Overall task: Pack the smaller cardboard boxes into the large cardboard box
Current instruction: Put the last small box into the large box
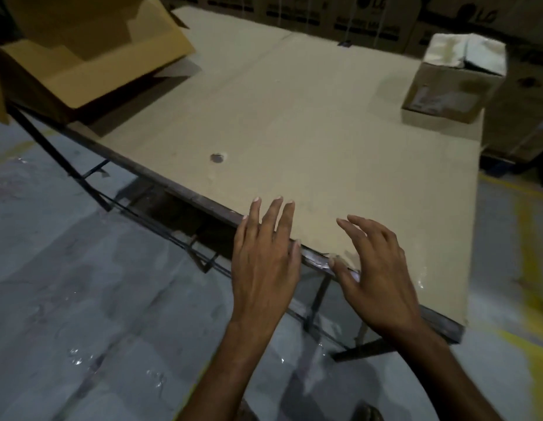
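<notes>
A large open cardboard box (81, 59) stands at the table's far left corner with its flaps spread; its inside is mostly hidden. A smaller closed cardboard box (455, 83) with a label on its side sits at the far right of the table. My left hand (265, 259) hovers over the table's near edge, fingers spread, holding nothing. My right hand (376, 278) is beside it, fingers apart and slightly curled over the edge, also empty. Both hands are far from either box.
The table (294, 123) is covered with a cardboard sheet and has a small round hole (217, 158) near its left edge. Its dark metal frame shows underneath. Printed cartons (349, 19) are stacked behind. The grey floor (66, 284) has yellow paint marks on the right.
</notes>
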### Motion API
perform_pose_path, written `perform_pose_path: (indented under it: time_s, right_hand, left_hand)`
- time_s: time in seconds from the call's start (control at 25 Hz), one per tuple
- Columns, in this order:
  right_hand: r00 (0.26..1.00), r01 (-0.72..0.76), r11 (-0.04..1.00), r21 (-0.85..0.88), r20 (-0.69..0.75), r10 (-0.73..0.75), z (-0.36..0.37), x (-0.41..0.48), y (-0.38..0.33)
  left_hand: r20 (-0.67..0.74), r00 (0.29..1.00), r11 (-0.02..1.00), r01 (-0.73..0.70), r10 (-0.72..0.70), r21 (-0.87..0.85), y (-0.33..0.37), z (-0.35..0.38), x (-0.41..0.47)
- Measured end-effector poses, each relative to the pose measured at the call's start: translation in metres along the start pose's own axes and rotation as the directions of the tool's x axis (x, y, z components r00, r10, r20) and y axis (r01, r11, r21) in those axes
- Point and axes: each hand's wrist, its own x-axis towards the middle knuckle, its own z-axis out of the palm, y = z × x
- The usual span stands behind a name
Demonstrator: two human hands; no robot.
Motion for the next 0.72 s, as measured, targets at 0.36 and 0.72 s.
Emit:
perform_pose_path:
  time_s: [0.36, 0.72]
  right_hand:
    - [0.999, 0.028, 0.994, 0.106, 0.027, -0.031, -0.103, -0.020, 0.223]
    - [0.998, 0.064, 0.968, 0.241, 0.005, -0.067, -0.156, 0.065, 0.343]
  left_hand:
    - [-0.060, 0.968, 0.958, 0.232, -0.244, -0.167, 0.218, 0.119, 0.020]
    - [-0.042, 0.939, 0.898, 0.312, -0.341, -0.309, 0.332, 0.176, 0.106]
